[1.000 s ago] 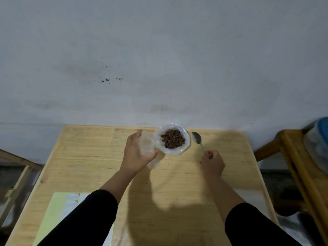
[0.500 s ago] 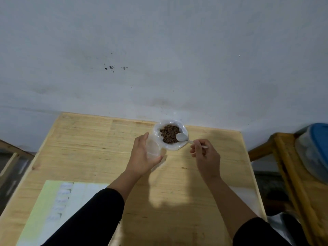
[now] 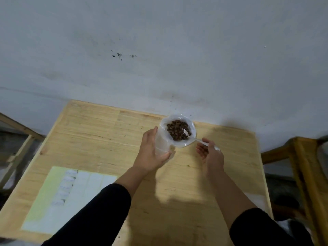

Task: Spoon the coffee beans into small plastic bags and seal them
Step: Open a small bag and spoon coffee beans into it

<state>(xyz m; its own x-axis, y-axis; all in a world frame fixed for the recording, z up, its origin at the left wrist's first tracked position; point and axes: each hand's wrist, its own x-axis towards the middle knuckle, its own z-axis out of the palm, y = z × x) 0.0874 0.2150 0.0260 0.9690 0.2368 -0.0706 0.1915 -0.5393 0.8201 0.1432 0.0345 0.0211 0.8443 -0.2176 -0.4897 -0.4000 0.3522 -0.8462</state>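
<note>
2 hands over 1 wooden table (image 3: 110,132), seen from the head camera.

Left hand (image 3: 153,151): fingers curled around 1 small clear plastic bag (image 3: 161,143), held upright just left of the bean container and touching or nearly touching its side. Whether the small bag holds any beans cannot be told; it looks pale and see-through.

Right hand (image 3: 211,153): fingers pinching the handle of 1 metal spoon (image 3: 194,138). Palm turned partly upward. Spoon bowl dipped among the beans at the right side of the pile, handle sloping down to the right over the container's rim.

Coffee beans (image 3: 177,130): 1 brown heap inside 1 white plastic-lined container (image 3: 192,127), standing near the far edge of the table, right of its middle, close to the wall.

1 pale green and white sheet (image 3: 83,190): flat on the table toward the near left corner, with 1 column of about 5 small whitish patches along its left part; too blurred to identify.

2 black sleeves (image 3: 99,215): 1 on each forearm, pushed back from the wrists.

1 wooden stand (image 3: 305,167): beside the table's right edge, apart from it.
</note>
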